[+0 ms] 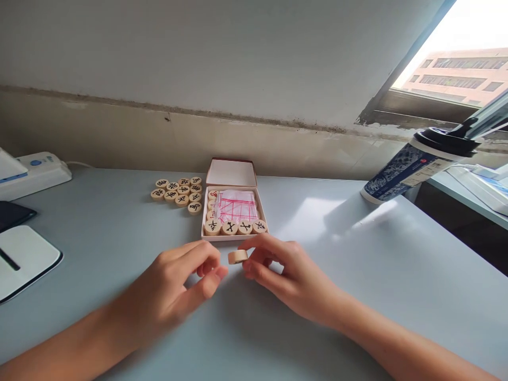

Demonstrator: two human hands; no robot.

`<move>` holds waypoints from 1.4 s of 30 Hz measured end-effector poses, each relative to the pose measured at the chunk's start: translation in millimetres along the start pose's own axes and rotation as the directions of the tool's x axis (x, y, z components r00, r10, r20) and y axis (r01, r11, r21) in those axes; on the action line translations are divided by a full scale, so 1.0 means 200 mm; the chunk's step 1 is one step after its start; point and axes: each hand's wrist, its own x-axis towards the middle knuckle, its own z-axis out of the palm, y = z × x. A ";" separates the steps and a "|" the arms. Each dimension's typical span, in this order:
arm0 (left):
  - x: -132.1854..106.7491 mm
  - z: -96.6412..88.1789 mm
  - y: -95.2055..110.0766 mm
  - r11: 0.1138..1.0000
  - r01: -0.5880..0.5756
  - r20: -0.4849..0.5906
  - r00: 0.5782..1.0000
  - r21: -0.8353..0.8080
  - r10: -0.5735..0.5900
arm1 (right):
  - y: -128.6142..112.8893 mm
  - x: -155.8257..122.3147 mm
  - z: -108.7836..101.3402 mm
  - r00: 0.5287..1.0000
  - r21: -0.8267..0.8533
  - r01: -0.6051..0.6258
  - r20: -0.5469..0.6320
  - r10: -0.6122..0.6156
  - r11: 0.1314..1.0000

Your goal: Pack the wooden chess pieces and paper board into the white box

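My right hand [286, 272] pinches a round wooden chess piece [237, 256] between thumb and fingers, just in front of an open box [234, 174]. My left hand [186, 280] hovers right beside that piece, fingers curled toward it, holding nothing that I can see. The box holds a folded plastic board sheet [237, 206] and a front row of several wooden pieces [235, 227]. A cluster of several more pieces [178, 191] lies on the table left of the box.
The grey table [357, 275] runs to a wall at the back. A blue-patterned cup with a black lid [416, 164] stands at the right. A white power strip [37, 169], a dark object [14, 214] and a white device [24, 256] sit at the left edge.
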 end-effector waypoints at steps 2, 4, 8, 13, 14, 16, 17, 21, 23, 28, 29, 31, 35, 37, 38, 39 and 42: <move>0.01 0.00 0.00 0.990 0.111 0.120 0.988 -0.091 -0.100 | 0.01 0.00 0.00 1.000 0.012 0.004 -0.010 -0.004 1.000; 0.02 0.00 0.00 0.972 0.173 0.181 0.973 -0.156 -0.144 | 0.02 0.00 0.02 1.000 0.022 0.002 -0.001 -0.002 1.000; 0.03 0.01 -0.01 0.924 0.304 0.219 0.942 -0.231 -0.255 | 0.01 -0.01 0.04 1.000 0.038 0.018 0.009 -0.019 0.999; 0.02 0.00 -0.01 0.865 0.406 0.282 0.902 -0.295 -0.327 | -0.01 -0.01 0.03 0.998 0.053 0.055 0.027 -0.057 0.997; 0.02 -0.01 -0.01 0.860 0.406 0.291 0.901 -0.309 -0.320 | -0.02 -0.01 0.03 0.998 0.053 0.061 0.024 -0.062 0.997; 0.03 -0.01 -0.02 0.854 0.400 0.304 0.903 -0.331 -0.305 | -0.02 -0.01 0.02 0.997 0.043 0.076 0.022 -0.077 0.996; 0.03 0.00 -0.02 0.853 0.398 0.303 0.904 -0.337 -0.302 | -0.02 -0.01 0.02 0.996 0.038 0.082 0.026 -0.083 0.996; 0.04 0.01 -0.02 0.856 0.390 0.252 0.914 -0.339 -0.316 | -0.01 -0.01 0.03 0.997 0.057 0.078 0.013 -0.079 0.995; 0.05 0.01 -0.02 0.867 0.373 0.230 0.923 -0.329 -0.310 | 0.00 -0.01 0.03 0.999 0.051 0.047 0.004 -0.048 0.998; 0.04 0.02 -0.01 0.902 0.340 0.210 0.934 -0.264 -0.291 | 0.01 0.00 0.02 0.999 -0.035 0.003 0.034 -0.002 0.999; 0.04 0.02 -0.02 0.904 0.341 0.209 0.933 -0.258 -0.293 | 0.01 0.00 0.02 0.999 -0.043 0.005 0.032 -0.004 0.999; 0.03 0.02 -0.03 0.902 0.344 0.207 0.933 -0.263 -0.295 | 0.01 0.00 0.02 1.000 -0.070 0.016 0.017 -0.015 0.997; 0.02 0.02 -0.04 0.882 0.347 0.219 0.932 -0.318 -0.288 | 0.01 0.00 0.02 0.998 -0.132 0.052 -0.031 -0.057 0.990; 0.02 0.00 -0.02 0.882 0.352 0.227 0.930 -0.314 -0.290 | 0.01 -0.01 0.02 0.994 -0.143 0.080 -0.060 -0.090 0.986; 0.03 -0.01 -0.01 0.883 0.357 0.234 0.927 -0.305 -0.294 | 0.01 -0.01 0.02 0.992 -0.149 0.094 -0.074 -0.106 0.984; 0.03 -0.01 0.00 0.883 0.362 0.243 0.923 -0.297 -0.297 | 0.01 -0.01 0.02 0.989 -0.156 0.107 -0.083 -0.121 0.982; 0.05 -0.03 0.02 0.880 0.377 0.276 0.913 -0.290 -0.300 | 0.02 -0.02 0.02 0.984 -0.158 0.146 -0.079 -0.159 0.977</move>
